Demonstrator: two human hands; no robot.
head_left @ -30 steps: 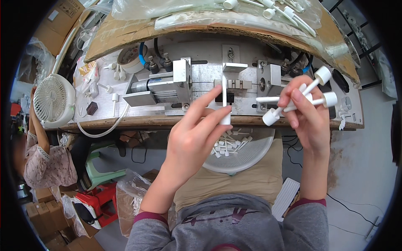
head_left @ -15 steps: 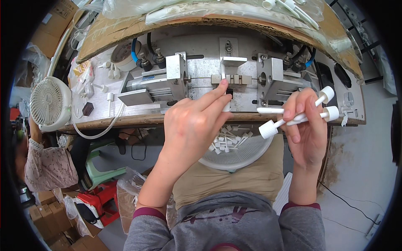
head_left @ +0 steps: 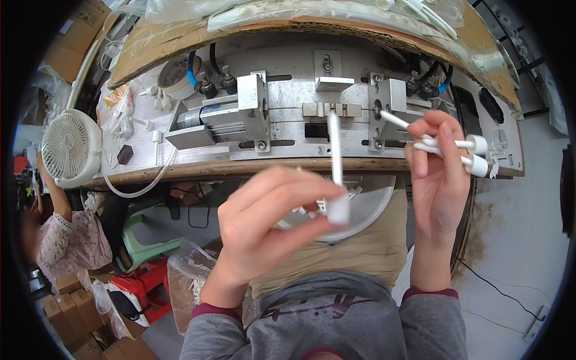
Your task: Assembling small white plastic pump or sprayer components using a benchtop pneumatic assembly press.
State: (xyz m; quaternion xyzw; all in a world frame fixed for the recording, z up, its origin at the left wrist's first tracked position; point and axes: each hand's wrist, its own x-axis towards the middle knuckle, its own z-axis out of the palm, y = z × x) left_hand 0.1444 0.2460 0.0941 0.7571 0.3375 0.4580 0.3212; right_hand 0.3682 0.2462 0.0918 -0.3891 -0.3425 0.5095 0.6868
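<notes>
My left hand (head_left: 264, 219), blurred by motion, is over the near edge of the bench and pinches a white capped stick (head_left: 336, 150) by its cap, the stem pointing away from me. Off to the right, my right hand (head_left: 441, 147) is closed around several more white capped sticks (head_left: 462, 144); two caps stick out on its right and one stem tip on its left. Beyond the left hand is the slotted metal block (head_left: 312, 110) of a bench fixture. Below it, on my lap, a white mesh basket (head_left: 381, 207) with small white pieces is partly hidden by the left hand.
Metal clamp units (head_left: 252, 108) with hoses flank the fixture. Cardboard (head_left: 180, 51) overhangs the back of the bench (head_left: 198, 169). A white fan (head_left: 72, 147), a tape roll (head_left: 177, 78) and loose capped sticks are at left. Another person's sleeve (head_left: 72, 243) shows at far left.
My left hand has come back from the slotted block toward me and now has a capped stick in it. The cap that pointed left from my right hand is gone from there.
</notes>
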